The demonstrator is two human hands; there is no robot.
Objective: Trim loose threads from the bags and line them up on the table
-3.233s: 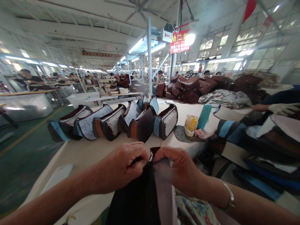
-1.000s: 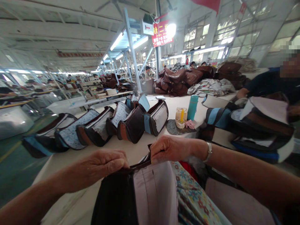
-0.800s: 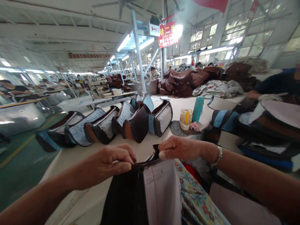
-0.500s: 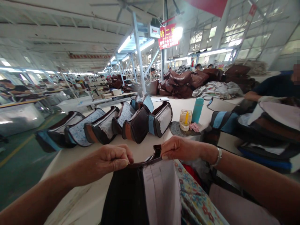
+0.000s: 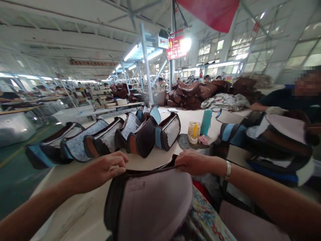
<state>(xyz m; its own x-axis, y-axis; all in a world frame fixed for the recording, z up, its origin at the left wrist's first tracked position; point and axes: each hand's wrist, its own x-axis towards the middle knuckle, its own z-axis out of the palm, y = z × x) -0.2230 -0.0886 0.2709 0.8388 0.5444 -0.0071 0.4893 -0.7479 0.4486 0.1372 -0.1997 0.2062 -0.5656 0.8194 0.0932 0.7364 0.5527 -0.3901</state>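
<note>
A bag piece point(image 5: 155, 204) with a pale pinkish curved panel and dark edges hangs close in front of me. My left hand point(image 5: 110, 169) pinches the left end of its dark top edge. At the right end of that edge, my right hand point(image 5: 193, 162) is closed on it, a bracelet on the wrist. The edge is stretched between both hands. Floral fabric point(image 5: 208, 217) shows below and to the right of the piece.
Sewn bag pieces point(image 5: 142, 139) stand in a row across the pale table point(image 5: 72, 201). Beyond my right hand are a jar point(image 5: 194, 131) and a teal bottle point(image 5: 206, 122). Stacked pieces point(image 5: 281, 140) and a person point(image 5: 283, 97) are at right; brown bags point(image 5: 190, 93) lie behind.
The bag piece has turned, so its pale curved panel now faces me instead of the dark panel and narrower pale side. My left hand has moved left, widening the gap between my hands.
</note>
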